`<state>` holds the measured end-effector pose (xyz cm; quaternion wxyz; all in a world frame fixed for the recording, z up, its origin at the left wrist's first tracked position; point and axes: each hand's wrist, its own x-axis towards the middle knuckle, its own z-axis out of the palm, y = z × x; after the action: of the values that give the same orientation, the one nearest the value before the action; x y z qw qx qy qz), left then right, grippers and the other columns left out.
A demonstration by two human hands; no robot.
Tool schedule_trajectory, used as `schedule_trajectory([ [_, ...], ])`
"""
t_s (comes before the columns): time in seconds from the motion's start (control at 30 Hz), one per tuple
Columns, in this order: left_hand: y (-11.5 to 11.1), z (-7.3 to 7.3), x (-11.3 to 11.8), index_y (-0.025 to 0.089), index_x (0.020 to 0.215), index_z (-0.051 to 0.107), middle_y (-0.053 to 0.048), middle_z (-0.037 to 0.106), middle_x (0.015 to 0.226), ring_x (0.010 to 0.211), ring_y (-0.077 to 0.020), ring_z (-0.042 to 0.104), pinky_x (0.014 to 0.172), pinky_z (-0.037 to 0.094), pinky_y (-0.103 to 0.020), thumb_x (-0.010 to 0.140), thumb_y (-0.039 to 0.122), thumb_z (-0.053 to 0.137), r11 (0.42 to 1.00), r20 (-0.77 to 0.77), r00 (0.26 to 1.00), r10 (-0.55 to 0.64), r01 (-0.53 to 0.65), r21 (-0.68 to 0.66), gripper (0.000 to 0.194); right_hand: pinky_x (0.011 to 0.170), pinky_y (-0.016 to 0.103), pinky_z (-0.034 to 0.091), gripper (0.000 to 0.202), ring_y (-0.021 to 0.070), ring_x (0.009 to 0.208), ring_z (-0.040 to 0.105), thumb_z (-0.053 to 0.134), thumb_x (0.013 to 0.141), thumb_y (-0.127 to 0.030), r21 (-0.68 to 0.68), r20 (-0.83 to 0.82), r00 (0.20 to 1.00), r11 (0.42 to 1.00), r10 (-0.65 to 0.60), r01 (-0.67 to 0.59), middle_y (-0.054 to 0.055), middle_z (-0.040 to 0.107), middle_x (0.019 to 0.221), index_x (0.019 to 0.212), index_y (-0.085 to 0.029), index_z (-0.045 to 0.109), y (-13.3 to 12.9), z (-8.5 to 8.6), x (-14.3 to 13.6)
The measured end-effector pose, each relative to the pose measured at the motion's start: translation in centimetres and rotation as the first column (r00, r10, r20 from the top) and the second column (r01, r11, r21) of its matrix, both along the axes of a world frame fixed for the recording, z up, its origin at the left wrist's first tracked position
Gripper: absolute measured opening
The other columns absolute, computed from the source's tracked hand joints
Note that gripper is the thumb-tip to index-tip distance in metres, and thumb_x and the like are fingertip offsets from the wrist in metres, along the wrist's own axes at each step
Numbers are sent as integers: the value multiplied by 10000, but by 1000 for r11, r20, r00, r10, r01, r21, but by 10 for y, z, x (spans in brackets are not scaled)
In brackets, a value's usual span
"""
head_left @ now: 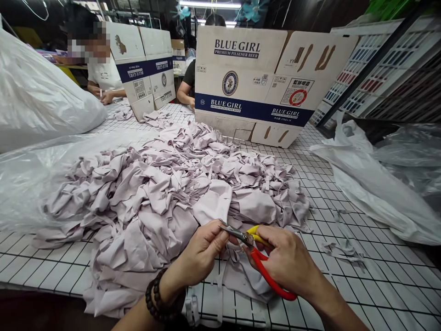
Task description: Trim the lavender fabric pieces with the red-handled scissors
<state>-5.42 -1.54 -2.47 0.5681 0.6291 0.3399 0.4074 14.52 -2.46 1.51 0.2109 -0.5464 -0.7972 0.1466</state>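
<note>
Scissors [253, 242]: just below the centre of the view, toward 5 o'clock; short dark metal blades close together, brownish marks around the pivot, one yellow handle and one longer red handle. The tips point to about 10 o'clock, at the left fingertips.
Right hand [287, 257]: at 5 o'clock, curled closed around the handles.
Left hand [203, 253]: at 6 o'clock, thumb and fingers pinched shut on a fabric piece [214, 202]; dark beaded bracelet [156, 296] on the wrist.
Fabric piece: pale, pinkish grey, smooth and matte, spreading toward 12 o'clock from the fingertips.
Fabric heap [148, 197]: the same pale cloth, soft and creased, with narrow strips among the folds; it covers the middle of the view and reaches toward 8 o'clock.
Surface [372, 294]: white with a black grid; small scraps [344, 250] at 4 o'clock.
Cartons: a large white and navy BLUE GIRL box [255, 87] at 1 o'clock, a similar box [146, 69] at 11 o'clock.
Bags: bulging white bag [44, 87] at 10 o'clock, crumpled white bag [375, 184] at 3 o'clock.
Person [103, 73]: seen in a white top at 10 o'clock, both hands together.
</note>
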Motion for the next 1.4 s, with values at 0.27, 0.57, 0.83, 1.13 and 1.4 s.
schedule_trajectory([
  [0.27, -1, 7, 0, 139, 846, 640, 0, 479, 693, 622, -114, 472, 604, 380, -230, 963, 415, 436, 998, 11, 1000, -1, 2, -55, 362, 439, 235, 270, 344, 95, 459, 370, 690, 715, -345, -223, -221, 973, 975, -67, 16, -51, 405, 480, 509, -199, 457, 7, -12, 11],
  [0.57, -9, 2, -6, 147, 849, 652, 7, 477, 701, 614, -94, 476, 594, 380, -218, 956, 394, 482, 990, 205, 972, 116, -95, -108, 319, 535, 244, 433, 394, 111, 549, 501, 804, 658, -372, -512, -562, 776, 857, -287, -54, -63, 541, 648, 899, -214, 535, 48, -26, 17],
  [0.83, -14, 54, -24, 171, 812, 691, -18, 520, 738, 654, -99, 502, 606, 416, -199, 937, 271, 541, 953, 437, 861, 260, -302, 30, 219, 675, 334, 448, 399, 195, 717, 557, 746, 566, -237, -308, -566, 756, 935, -328, 175, -19, 586, 762, 870, -233, 487, 79, -47, -81],
  [1.13, 3, 108, -46, 153, 785, 681, -27, 543, 746, 664, -110, 541, 600, 502, -209, 922, 217, 551, 892, 594, 781, 193, -392, 225, 199, 640, 321, 495, 289, 175, 693, 611, 703, 678, -392, -318, -779, 585, 946, -225, -59, 28, 665, 795, 774, -220, 491, 80, -42, -67],
  [1.4, 16, 116, -44, 152, 761, 670, -21, 555, 723, 596, -102, 532, 554, 509, -211, 844, 261, 668, 895, 610, 764, 209, -401, 196, 137, 660, 300, 492, 396, 148, 713, 600, 872, 558, -294, -449, -776, 604, 830, -179, -331, 11, 679, 869, 814, -201, 584, 37, -58, -54],
])
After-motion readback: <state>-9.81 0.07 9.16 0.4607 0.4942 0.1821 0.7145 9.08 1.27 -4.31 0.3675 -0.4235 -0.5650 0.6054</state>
